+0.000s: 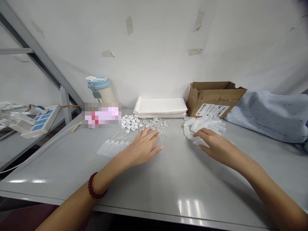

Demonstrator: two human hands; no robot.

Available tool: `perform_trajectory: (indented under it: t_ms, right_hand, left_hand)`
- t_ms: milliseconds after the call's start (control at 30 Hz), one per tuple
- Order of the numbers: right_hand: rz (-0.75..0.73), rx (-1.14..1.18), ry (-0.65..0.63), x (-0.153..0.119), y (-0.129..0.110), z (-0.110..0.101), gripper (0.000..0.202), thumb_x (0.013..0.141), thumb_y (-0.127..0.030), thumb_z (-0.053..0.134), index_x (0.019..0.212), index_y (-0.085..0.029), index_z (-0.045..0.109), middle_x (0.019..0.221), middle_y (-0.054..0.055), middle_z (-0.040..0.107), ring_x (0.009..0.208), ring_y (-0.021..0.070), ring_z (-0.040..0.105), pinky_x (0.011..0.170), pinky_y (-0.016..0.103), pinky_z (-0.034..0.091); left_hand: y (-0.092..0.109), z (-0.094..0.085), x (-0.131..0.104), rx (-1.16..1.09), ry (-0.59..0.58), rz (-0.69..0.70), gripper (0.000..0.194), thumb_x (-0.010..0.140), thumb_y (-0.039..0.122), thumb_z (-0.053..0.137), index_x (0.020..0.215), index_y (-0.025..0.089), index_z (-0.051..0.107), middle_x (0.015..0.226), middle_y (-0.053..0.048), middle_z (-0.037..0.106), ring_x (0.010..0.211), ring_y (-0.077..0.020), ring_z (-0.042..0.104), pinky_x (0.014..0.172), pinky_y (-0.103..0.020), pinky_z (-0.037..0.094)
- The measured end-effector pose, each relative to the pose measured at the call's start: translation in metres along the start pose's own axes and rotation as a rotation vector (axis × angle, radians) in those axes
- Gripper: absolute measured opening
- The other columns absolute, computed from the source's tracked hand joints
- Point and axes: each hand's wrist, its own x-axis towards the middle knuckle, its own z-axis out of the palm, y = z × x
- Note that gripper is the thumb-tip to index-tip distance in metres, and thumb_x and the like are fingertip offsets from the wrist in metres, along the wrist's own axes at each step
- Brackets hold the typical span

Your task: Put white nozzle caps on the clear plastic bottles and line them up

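My left hand (143, 147) is over the near edge of a heap of thin white cords (157, 123), palm down, its fingers apart. Left of it lies a row of translucent plastic sleeves (112, 148) with white cords coming out of their far ends. Small white plastic caps (129, 123) are heaped just beyond that hand. On the right, my right hand (213, 142) reaches to a pile of loose translucent sleeves (208, 124). Its thumb and fingers are apart at the pile's near edge, and the fingertips partly cover a sleeve there.
A stack of white sheets or pouches (160, 107) lies by the wall, beside an open cardboard box (214, 98). Grey-blue cloth (267, 114) is at right. A blue-lidded cup (102, 89) stands behind a blurred pink item (102, 117). At far left, a white device (43, 120) sits beyond a cable (43, 149).
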Motion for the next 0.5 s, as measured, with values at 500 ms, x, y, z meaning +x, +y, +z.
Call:
perform_trajectory:
  t_ms: [500]
  right_hand:
    - [-0.014,-0.026,0.035,0.0,0.0,0.0,0.033,0.074,-0.005,0.046,0.099,-0.017,0.063,0.103,0.011,0.067,0.089,0.0266,0.066,0.057,0.032,0.05]
  left_hand:
    - [-0.017,-0.006,0.004,-0.544,0.282,-0.174,0.044,0.096,0.039,0.037,0.139,0.028,0.039,0.149,-0.005,0.034,0.136,-0.0247,0.03,0.1,-0.041,0.042]
